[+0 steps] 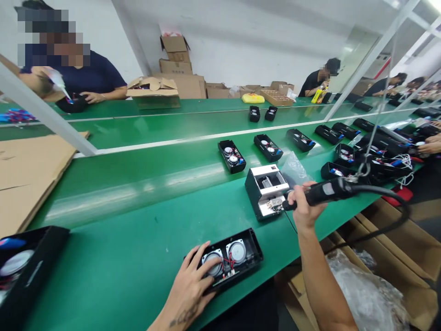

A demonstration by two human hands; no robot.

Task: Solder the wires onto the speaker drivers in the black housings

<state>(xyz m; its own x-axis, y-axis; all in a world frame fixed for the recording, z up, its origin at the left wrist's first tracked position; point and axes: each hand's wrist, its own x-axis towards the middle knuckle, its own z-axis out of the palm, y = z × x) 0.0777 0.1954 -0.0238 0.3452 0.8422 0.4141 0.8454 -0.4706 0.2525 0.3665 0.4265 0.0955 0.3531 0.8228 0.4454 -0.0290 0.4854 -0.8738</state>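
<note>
A black speaker housing (255,243) lies on the green bench in front of me, with two round speaker drivers and red wires inside. My left hand (191,280) grips its left end, fingers over the far edge and across one driver, thumb at the near side. In my right hand (305,207) is a black electric screwdriver (327,191), held nearly level and hung from a cord. Its tip points left, at the front of a silver-and-black screw feeder (263,184). Whether the bit touches a screw is too small to tell.
Several speaker housings (231,156) stand on the green conveyor, with more piled at right. Another housing (31,271) sits at near left beside flat cardboard (31,170). A co-worker (99,73) holds a bottle across the line. Open cartons (396,234) stand below the bench at right.
</note>
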